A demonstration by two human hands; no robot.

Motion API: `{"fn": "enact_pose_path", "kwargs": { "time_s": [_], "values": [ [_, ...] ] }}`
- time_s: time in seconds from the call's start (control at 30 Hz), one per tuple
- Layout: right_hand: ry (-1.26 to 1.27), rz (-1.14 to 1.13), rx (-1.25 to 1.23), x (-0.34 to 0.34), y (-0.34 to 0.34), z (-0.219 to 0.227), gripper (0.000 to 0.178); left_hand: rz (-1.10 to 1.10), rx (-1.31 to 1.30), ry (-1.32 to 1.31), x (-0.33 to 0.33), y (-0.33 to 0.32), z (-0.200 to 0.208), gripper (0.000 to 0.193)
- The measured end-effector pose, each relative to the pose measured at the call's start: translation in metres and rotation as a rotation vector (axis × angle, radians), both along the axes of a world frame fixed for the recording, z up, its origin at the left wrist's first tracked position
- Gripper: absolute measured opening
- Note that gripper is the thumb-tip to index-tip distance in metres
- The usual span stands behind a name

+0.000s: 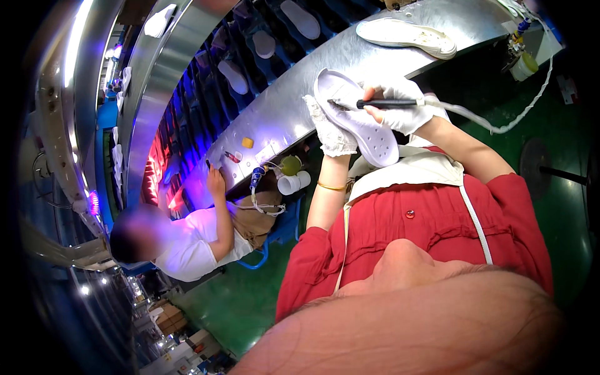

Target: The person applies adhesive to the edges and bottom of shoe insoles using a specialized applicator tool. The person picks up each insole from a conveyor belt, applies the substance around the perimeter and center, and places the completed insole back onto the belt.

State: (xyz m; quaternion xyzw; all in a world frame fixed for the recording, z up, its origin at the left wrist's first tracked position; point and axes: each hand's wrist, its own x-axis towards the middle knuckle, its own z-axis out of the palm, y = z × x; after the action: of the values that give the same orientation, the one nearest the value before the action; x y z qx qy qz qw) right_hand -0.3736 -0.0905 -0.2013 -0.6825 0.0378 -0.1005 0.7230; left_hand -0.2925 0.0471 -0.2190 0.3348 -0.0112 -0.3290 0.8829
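Note:
In my white-gloved left hand (333, 136) a white shoe sole (375, 142) is held from beneath and along its side, tilted, with its hollow inner face up. Small holes dot the end nearest my body. My right hand (406, 117), in a white glove with bare fingertips, grips a black brush pen (390, 104). The pen's dark tip meets the inside of the sole toward its far end. From its back end runs a whitish hose (478, 120), curving off to the right. Another white sole (403, 34) lies on the metal bench (284, 103) ahead.
Beyond the bench, several pale soles (232, 76) sit on a dark conveyor. A fitting with a yellow-green cup (526, 65) hangs at the right. To the left, a seated co-worker (197, 244) reaches to the bench, near a yellow block (247, 143). A black round base (536, 164) stands at right.

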Motion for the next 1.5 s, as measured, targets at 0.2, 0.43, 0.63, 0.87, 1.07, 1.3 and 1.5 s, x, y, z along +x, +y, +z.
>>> {"fn": "enact_pose_path", "kwargs": {
  "time_s": [0.2,0.43,0.63,0.87,1.07,1.3,1.5],
  "values": [
    [-0.085,0.042,-0.156,-0.018,-0.002,0.001,0.015,-0.035,0.176,-0.071,-0.003,0.006,0.009,0.070],
    [-0.101,-0.009,-0.142,-0.036,-0.017,-0.009,0.012,-0.319,0.094,0.100,-0.034,0.014,-0.023,0.085],
    [0.021,-0.048,0.110,-0.021,-0.015,-0.005,0.011,-0.176,0.006,0.027,0.005,0.010,-0.065,0.087],
    [0.062,0.081,0.229,-0.006,-0.012,-0.002,0.016,-0.016,-0.121,-0.099,0.025,-0.010,-0.042,0.079],
    [-0.036,0.013,0.116,-0.005,0.007,-0.002,0.012,-0.034,-0.292,-0.211,0.040,-0.010,-0.017,0.072],
    [0.267,-0.037,0.541,0.010,-0.009,-0.009,0.017,-0.193,-0.651,-0.203,0.061,-0.009,-0.006,0.073],
    [0.193,0.185,0.583,0.018,-0.010,-0.030,0.015,-0.245,-0.487,-0.330,0.076,-0.014,-0.008,0.091]
  ]
}}
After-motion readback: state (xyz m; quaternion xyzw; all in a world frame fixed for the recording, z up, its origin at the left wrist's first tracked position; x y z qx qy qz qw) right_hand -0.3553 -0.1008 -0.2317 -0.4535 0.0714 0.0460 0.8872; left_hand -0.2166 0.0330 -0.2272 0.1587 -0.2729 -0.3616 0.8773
